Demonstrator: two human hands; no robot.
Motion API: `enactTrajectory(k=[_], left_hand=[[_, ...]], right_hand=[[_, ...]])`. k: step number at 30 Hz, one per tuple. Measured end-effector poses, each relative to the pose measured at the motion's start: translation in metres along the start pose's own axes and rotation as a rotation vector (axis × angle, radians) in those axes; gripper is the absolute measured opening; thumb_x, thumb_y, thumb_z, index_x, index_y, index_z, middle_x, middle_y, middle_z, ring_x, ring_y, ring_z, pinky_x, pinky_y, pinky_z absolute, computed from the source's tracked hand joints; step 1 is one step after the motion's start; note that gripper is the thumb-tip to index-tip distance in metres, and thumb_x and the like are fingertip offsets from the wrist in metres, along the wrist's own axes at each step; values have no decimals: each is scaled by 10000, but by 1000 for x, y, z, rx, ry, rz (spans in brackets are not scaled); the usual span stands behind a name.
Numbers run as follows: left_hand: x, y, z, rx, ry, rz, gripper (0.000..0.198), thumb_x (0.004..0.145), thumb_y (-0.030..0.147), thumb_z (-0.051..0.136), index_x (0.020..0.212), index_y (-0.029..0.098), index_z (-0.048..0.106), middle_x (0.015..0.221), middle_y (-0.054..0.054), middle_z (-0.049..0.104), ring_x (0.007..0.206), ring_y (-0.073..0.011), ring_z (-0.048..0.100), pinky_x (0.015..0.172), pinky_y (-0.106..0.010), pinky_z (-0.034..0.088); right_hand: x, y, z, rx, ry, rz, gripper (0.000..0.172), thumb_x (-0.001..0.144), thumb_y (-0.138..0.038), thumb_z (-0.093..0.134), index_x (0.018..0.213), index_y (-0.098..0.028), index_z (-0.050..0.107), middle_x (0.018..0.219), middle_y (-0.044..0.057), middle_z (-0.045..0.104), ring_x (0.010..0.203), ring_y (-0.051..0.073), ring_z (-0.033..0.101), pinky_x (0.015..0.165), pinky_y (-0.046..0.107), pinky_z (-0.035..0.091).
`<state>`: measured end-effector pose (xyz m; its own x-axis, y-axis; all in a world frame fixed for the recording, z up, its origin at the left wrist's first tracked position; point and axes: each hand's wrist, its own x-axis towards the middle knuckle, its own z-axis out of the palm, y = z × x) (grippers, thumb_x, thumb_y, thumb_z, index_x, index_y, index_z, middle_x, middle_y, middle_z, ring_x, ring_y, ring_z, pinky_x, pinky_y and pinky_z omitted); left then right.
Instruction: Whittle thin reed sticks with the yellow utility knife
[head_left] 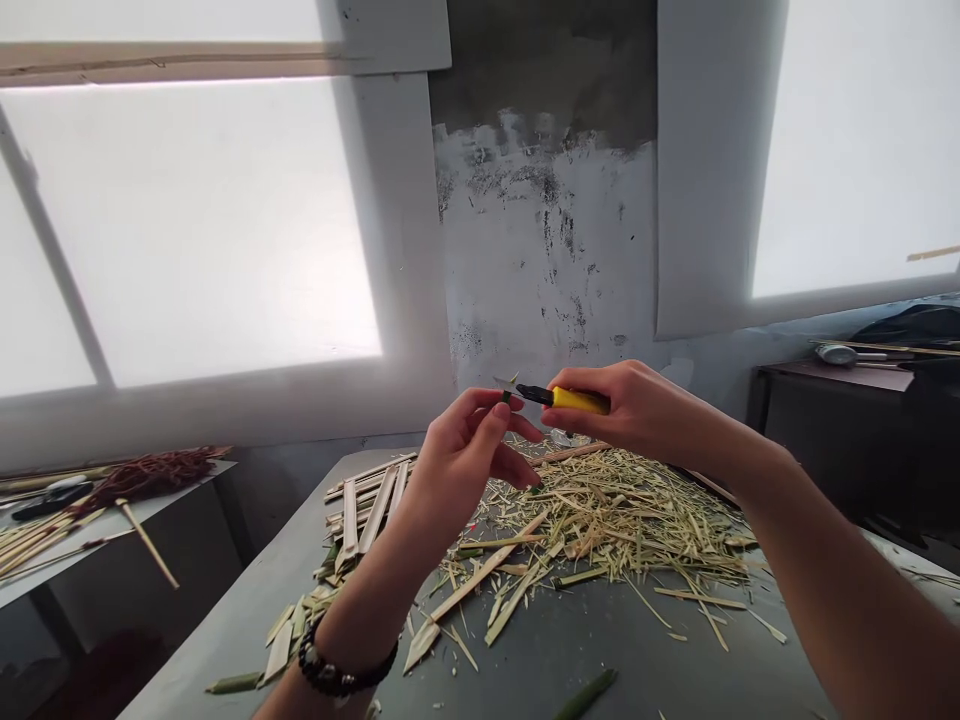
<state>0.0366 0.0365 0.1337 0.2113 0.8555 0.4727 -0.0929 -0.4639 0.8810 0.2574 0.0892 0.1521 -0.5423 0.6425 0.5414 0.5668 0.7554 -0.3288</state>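
My right hand (611, 400) is closed round the yellow and black handle of a utility knife (574, 400). Its blade points left and meets a small green piece of plant stalk (507, 396), which looks like bamboo. That piece is pinched between the thumb and forefinger of my left hand (472, 440), while the other fingers are loosely curled. Both hands are raised above a heap of pale shavings (622, 510) on the grey table (525, 670). A dark beaded bracelet (341, 675) circles my left wrist.
Flat pale strips (367, 505) are stacked at the table's left. A green stalk piece (589, 695) lies near the front edge, another (236, 684) at left. A side table (150, 520) holds sticks and a reddish-brown tangle (161, 475). A dark cabinet (832, 375) stands at right.
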Motion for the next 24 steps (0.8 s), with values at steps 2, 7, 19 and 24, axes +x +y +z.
enactTrajectory(k=[2, 7, 19, 24], left_hand=[[1, -1, 0, 27, 11, 6, 253, 958, 399, 640, 1064, 171, 615, 898, -63, 755, 535, -118, 697, 530, -229, 580], [-2, 1, 3, 98, 84, 46, 192, 974, 354, 613, 1020, 167, 602, 868, -46, 752, 508, -103, 684, 535, -224, 573], [-13, 12, 17, -81, -13, -112, 214, 980, 364, 628, 954, 154, 599, 871, -76, 773, 717, -155, 768, 636, -223, 612], [-11, 13, 20, -36, 20, -18, 206, 970, 368, 633, 965, 168, 587, 930, -83, 789, 645, -153, 762, 578, -223, 600]], right_hand=[[1, 0, 1, -40, 30, -3, 510, 938, -706, 525, 929, -217, 670, 633, -27, 533, 555, 114, 444, 499, 251, 309], [1, -2, 4, -102, 51, -11, 570, 960, -735, 448, 777, -213, 586, 570, -42, 484, 520, 104, 383, 493, 252, 294], [4, 36, -11, -610, 564, 307, 604, 965, -764, 374, 825, -232, 624, 551, 22, 528, 501, 157, 392, 557, 308, 240], [-9, 26, -28, -225, 548, 173, 599, 955, -770, 396, 779, -238, 605, 544, -16, 475, 509, 135, 383, 568, 307, 331]])
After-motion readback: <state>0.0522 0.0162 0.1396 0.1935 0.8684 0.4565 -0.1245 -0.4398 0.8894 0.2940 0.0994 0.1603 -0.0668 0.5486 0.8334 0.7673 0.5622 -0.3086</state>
